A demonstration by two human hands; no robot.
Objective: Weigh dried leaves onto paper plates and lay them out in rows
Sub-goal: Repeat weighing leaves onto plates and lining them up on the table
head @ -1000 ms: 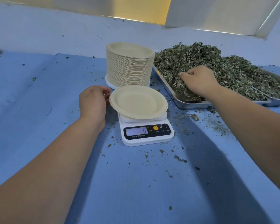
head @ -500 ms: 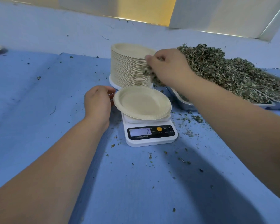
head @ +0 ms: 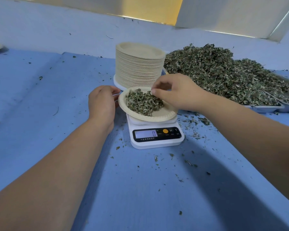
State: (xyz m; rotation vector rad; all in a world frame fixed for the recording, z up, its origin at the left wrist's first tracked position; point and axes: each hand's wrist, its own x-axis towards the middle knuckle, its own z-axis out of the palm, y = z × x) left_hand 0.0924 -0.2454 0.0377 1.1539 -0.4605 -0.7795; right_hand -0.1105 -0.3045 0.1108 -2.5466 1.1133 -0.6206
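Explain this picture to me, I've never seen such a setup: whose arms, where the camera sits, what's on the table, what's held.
No machine here: a person works with bare hands, and the camera sits on their head, looking down. A blue table holds a scale reading 0, with a plate of leaves on it. Behind stands a stack of plates; to the right a tray carries a big heap of leaves. The left hand touches the plate's left rim; whether it grips is hidden. The right hand pinches at the leaves on the plate. Crumbs lie scattered around.
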